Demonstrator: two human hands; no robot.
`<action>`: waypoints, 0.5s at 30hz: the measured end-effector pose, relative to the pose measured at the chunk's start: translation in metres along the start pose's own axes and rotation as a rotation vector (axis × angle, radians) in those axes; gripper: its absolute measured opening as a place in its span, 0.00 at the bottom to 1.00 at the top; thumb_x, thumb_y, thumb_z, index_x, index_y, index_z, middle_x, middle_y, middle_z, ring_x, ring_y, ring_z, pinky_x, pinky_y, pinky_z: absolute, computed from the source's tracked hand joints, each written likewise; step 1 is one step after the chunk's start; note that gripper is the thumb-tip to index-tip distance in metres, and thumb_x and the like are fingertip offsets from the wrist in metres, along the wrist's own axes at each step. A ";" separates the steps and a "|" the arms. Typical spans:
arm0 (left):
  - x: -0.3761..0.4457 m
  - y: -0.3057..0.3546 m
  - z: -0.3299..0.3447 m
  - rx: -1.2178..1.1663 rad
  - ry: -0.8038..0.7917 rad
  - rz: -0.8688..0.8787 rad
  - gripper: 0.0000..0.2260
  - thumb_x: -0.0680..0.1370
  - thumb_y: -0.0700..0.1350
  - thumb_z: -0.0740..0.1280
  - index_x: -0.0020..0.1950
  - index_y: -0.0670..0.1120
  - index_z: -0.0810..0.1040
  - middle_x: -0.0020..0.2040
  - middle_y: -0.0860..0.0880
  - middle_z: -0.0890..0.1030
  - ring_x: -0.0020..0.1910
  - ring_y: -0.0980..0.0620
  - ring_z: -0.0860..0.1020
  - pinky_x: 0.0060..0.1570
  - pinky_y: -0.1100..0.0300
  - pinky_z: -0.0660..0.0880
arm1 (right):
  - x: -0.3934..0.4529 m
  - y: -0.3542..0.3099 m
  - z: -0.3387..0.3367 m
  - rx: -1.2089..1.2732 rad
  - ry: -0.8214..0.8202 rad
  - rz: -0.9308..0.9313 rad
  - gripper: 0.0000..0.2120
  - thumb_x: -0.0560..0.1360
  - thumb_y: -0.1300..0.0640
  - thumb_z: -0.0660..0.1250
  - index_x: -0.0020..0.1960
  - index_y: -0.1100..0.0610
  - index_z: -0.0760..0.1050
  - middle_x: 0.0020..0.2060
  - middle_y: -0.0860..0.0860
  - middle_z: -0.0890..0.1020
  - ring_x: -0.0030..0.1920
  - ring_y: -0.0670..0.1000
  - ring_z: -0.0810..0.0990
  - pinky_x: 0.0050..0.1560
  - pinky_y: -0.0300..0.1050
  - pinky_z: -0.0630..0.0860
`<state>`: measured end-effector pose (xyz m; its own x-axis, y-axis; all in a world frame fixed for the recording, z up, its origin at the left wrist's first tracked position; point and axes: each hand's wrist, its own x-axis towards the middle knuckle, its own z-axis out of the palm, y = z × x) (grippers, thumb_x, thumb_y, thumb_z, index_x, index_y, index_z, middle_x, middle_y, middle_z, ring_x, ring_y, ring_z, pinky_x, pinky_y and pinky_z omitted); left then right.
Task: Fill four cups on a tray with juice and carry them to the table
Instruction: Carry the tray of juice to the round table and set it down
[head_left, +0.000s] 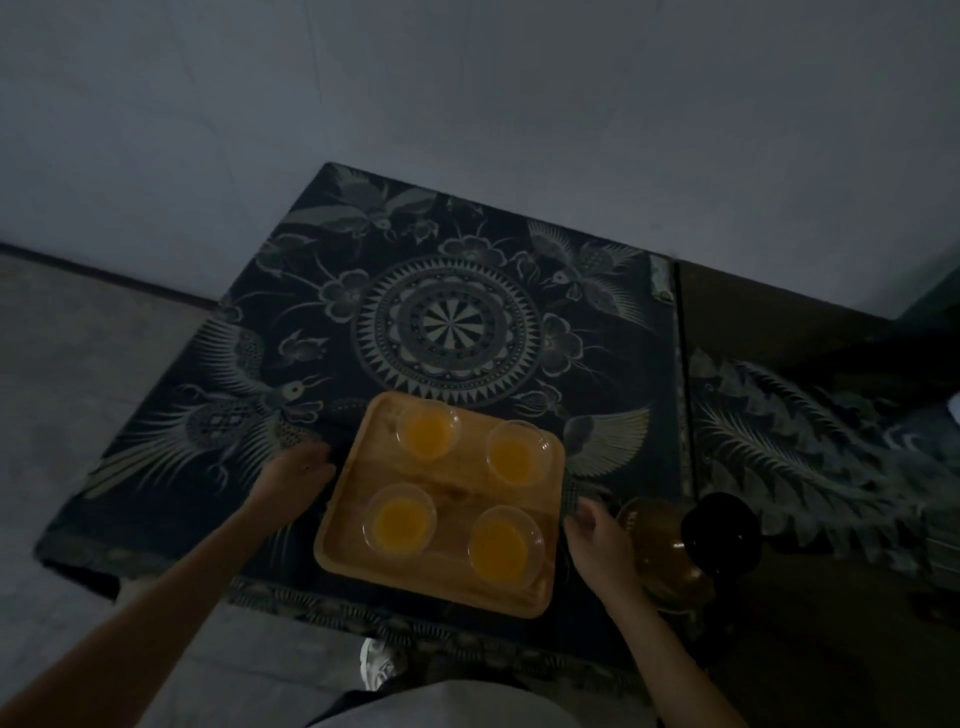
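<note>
Room: dim, with a plain pale wall behind and a grey, matte floor (78, 374) to the left.
Table: a square, low table (156, 519) draped in a dark cloth (452, 322) printed with a round, spiked medallion at its middle and feathered birds and flowers around it; the cloth hangs over the near edge.
Tray: a wooden tray (441, 587), square with rounded corners and a raised rim, smooth and light brown, sitting on the near part of the cloth, turned slightly askew.
Cups: four clear, round cups on the tray in two rows, each holding orange juice — far left cup (428, 430), far right cup (519, 451), near left cup (399, 519), near right cup (505, 544). They stand apart from one another.
Left hand: the left hand (298, 467) lies at the tray's left edge, fingers loosely curled toward the rim; whether they touch it cannot be told in the gloom.
Right hand: the right hand (592, 535) is at the tray's right edge, fingers bent close together by the rim; contact is unclear.
Bottle: an amber, glossy bottle (660, 551) lies just right of the right hand, with a round black object (722, 535) beside it.
Shoe: a pale shoe (376, 665) shows on the floor below the table's near edge.
</note>
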<state>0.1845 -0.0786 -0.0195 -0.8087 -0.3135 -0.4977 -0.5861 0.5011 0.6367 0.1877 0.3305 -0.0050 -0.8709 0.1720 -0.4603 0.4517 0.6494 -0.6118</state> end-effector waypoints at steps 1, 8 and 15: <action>0.001 -0.003 0.005 0.010 -0.014 -0.012 0.20 0.81 0.45 0.70 0.72 0.41 0.76 0.66 0.40 0.81 0.63 0.41 0.79 0.59 0.52 0.74 | 0.002 0.000 0.003 -0.015 -0.028 0.018 0.26 0.82 0.46 0.64 0.77 0.53 0.67 0.69 0.52 0.77 0.62 0.50 0.77 0.54 0.42 0.72; 0.011 -0.013 0.031 -0.033 -0.029 -0.042 0.19 0.80 0.46 0.72 0.70 0.44 0.79 0.57 0.45 0.84 0.56 0.45 0.82 0.59 0.47 0.79 | 0.017 -0.003 0.016 0.068 -0.062 0.059 0.11 0.82 0.48 0.66 0.61 0.51 0.78 0.53 0.48 0.84 0.50 0.47 0.82 0.53 0.52 0.82; 0.013 -0.008 0.038 0.010 0.007 -0.027 0.15 0.79 0.42 0.71 0.66 0.47 0.83 0.47 0.51 0.83 0.46 0.50 0.81 0.46 0.54 0.78 | 0.021 0.000 0.033 0.197 0.071 0.106 0.09 0.81 0.54 0.68 0.45 0.44 0.81 0.42 0.44 0.85 0.44 0.46 0.85 0.47 0.50 0.84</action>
<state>0.1803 -0.0557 -0.0536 -0.7927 -0.3326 -0.5109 -0.6075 0.5002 0.6170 0.1754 0.3095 -0.0359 -0.8248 0.2882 -0.4865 0.5645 0.4689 -0.6793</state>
